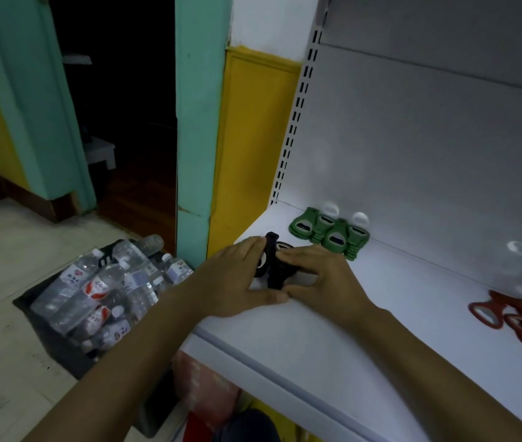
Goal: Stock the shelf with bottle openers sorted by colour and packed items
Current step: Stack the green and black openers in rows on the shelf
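Black bottle openers [274, 266] are found at frame centre, bunched on edge near the left end of the white shelf [380, 330].

- Left hand [237, 275]: laid against the left flank of the bunch, fingers nearly straight, thumb tucked along the near side. Pressed, not wrapped.
- Right hand [320, 275]: mirrored on the right flank, fingers likewise extended, thumb tip met with the other thumb.
- Green bottle openers [329, 234]: already stood in two short rows just behind, against the back panel.
- Red bottle openers [514, 323]: loosely heaped at the right edge of the frame.

Handling, as judged: light, stiff moulded pieces, not fragile. A loose bunch is likely to fan out or topple if squeezed unevenly. Hold is best taken on the two broad outer faces, with the thumbs used as a stop at the near end.

Hard to make out:
- The count of black pieces is hidden by the hands and their dark colour.
- The pale round patches on them cannot be identified.
- The red heap is cut off by the frame edge.
- Under the shelf, at bottom centre, only blurred pinkish packaging is seen.
- At lower left, a dark crate [59, 346] of water bottles [94, 288] is noted on the floor.
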Tool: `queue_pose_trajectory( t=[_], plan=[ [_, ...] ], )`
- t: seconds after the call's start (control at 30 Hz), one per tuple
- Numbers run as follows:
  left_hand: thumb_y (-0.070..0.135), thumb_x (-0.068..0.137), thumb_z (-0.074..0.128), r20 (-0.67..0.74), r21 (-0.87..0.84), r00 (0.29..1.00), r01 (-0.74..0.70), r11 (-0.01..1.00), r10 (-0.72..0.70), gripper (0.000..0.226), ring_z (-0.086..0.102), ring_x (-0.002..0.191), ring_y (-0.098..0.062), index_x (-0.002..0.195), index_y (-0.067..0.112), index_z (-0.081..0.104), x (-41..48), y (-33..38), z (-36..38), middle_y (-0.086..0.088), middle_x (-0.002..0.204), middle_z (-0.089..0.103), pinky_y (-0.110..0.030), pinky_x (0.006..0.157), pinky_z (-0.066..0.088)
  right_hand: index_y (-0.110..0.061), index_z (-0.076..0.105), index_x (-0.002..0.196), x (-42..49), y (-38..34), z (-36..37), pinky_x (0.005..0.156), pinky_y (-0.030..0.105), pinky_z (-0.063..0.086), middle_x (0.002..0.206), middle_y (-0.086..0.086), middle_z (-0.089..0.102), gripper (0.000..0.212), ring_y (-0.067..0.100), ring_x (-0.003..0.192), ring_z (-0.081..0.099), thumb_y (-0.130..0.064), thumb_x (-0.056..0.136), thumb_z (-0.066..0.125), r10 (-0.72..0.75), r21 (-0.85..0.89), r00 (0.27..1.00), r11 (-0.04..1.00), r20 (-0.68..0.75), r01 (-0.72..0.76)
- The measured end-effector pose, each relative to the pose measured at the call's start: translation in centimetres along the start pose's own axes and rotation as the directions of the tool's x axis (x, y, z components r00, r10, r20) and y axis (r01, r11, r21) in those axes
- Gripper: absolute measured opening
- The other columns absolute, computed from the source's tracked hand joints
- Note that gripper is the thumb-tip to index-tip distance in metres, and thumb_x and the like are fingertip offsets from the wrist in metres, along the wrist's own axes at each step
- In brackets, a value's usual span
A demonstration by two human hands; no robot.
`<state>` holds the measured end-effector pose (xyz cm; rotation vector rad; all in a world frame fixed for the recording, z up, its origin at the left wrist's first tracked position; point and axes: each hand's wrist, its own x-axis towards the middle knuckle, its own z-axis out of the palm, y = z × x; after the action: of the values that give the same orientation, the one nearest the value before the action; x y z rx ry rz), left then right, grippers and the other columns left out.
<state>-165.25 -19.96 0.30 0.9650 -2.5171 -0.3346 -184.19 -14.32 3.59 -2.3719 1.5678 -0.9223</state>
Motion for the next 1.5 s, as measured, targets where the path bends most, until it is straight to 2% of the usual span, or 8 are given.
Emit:
queue_pose_trajectory(
  t=[0.17, 0.27, 0.57, 0.73, 0.93, 1.07, 1.33, 1.5],
  plan=[
    [0.078, 0.073, 0.032, 0.039, 0.074, 0.999, 0.026, 0.997, -0.029, 0.107, 0.031, 0.134, -0.018, 0.150, 0.008, 0.008, -0.1, 0.0, 0.0, -0.005, 0.154, 0.021, -0.032, 0.110, 0.028, -0.005, 0.062, 0.121, 0.2, 0.2, -0.7, 0.105, 0.028, 0.042, 0.129, 0.008, 0.059, 0.053, 0.015, 0.122, 0.054, 0.000, 0.071, 0.079, 0.064, 0.189, 0.987, 0.978, 0.150, -0.092],
    [0.075, 0.078, 0.040, 0.025, 0.065, 0.999, 0.043, 0.997, -0.045, 0.102, 0.027, 0.137, -0.016, 0.150, 0.012, 0.006, -0.2, 0.2, 0.1, -0.001, 0.156, 0.018, -0.032, 0.112, 0.026, -0.011, 0.070, 0.108, 0.5, 0.7, -1.1, 0.097, 0.023, 0.047, 0.115, 0.002, 0.067, 0.031, 0.012, 0.111, 0.062, 0.005, 0.081, 0.067, 0.153, 0.294, 0.988, 0.944, 0.019, -0.151],
    [0.066, 0.084, 0.042, 0.012, 0.051, 0.999, 0.049, 0.997, -0.049, 0.090, 0.038, 0.128, -0.015, 0.149, 0.012, 0.010, -0.1, 0.5, -0.1, -0.001, 0.151, 0.028, -0.031, 0.106, 0.034, -0.012, 0.065, 0.118, 3.5, 1.5, 0.8, 0.088, 0.026, 0.046, 0.106, -0.001, 0.066, 0.035, 0.011, 0.099, 0.059, -0.030, 0.088, 0.066, 0.420, 0.119, 0.908, 0.901, 0.004, -0.417],
    [0.066, 0.084, 0.041, -0.007, 0.036, 0.999, 0.053, 0.998, -0.053, 0.090, 0.037, 0.128, -0.014, 0.149, 0.012, 0.012, -0.2, 0.5, 0.0, -0.001, 0.150, 0.029, -0.030, 0.106, 0.032, -0.019, 0.070, 0.091, 2.7, 0.9, 1.4, 0.074, 0.028, 0.047, 0.080, -0.013, 0.063, 0.013, 0.012, 0.079, 0.061, -0.030, 0.084, 0.069, 0.416, 0.164, 0.908, 0.901, -0.061, -0.402],
    [0.073, 0.078, 0.034, 0.025, 0.048, 0.998, 0.064, 0.997, -0.066, 0.097, 0.029, 0.136, -0.015, 0.150, 0.014, 0.008, -0.2, 0.4, -0.1, -0.002, 0.155, 0.021, -0.030, 0.109, 0.025, -0.011, 0.060, 0.119, 1.7, 0.8, 0.7, 0.080, 0.021, 0.042, 0.111, 0.001, 0.062, 0.030, 0.011, 0.093, 0.057, -0.017, 0.089, 0.061, 0.521, 0.239, 0.848, 0.839, -0.096, -0.488],
    [0.071, 0.079, 0.029, 0.040, 0.047, 0.998, 0.049, 0.998, -0.051, 0.091, 0.028, 0.137, -0.017, 0.151, 0.019, 0.007, -0.1, 0.3, -0.1, -0.002, 0.155, 0.020, -0.037, 0.112, 0.030, -0.015, 0.051, 0.119, -0.2, 0.9, 1.3, 0.077, 0.009, 0.039, 0.110, -0.007, 0.055, 0.043, 0.009, 0.102, 0.053, -0.015, 0.080, 0.071, 0.480, 0.228, 0.874, 0.862, -0.080, -0.453],
    [0.071, 0.081, 0.027, 0.052, 0.078, 0.997, 0.053, 0.996, -0.057, 0.088, 0.027, 0.138, -0.018, 0.151, 0.020, 0.009, 0.0, 0.1, 0.1, -0.003, 0.156, 0.018, -0.035, 0.113, 0.025, -0.012, 0.056, 0.116, 0.3, 1.4, 2.5, 0.084, 0.020, 0.041, 0.109, -0.001, 0.059, 0.043, 0.011, 0.099, 0.053, -0.021, 0.079, 0.074, 0.471, 0.226, 0.862, 0.874, -0.185, -0.429],
    [0.074, 0.077, 0.024, 0.095, 0.115, 0.992, 0.075, 0.991, -0.086, 0.088, 0.006, 0.145, -0.017, 0.150, 0.029, 0.005, -0.1, 0.8, -0.7, 0.007, 0.159, -0.006, -0.040, 0.116, 0.014, -0.012, 0.056, 0.119, 0.0, 0.7, 1.4, 0.086, 0.017, 0.039, 0.107, -0.004, 0.056, 0.039, 0.011, 0.102, 0.053, -0.014, 0.083, 0.069, 0.490, 0.269, 0.865, 0.852, -0.109, -0.448]
  ],
)
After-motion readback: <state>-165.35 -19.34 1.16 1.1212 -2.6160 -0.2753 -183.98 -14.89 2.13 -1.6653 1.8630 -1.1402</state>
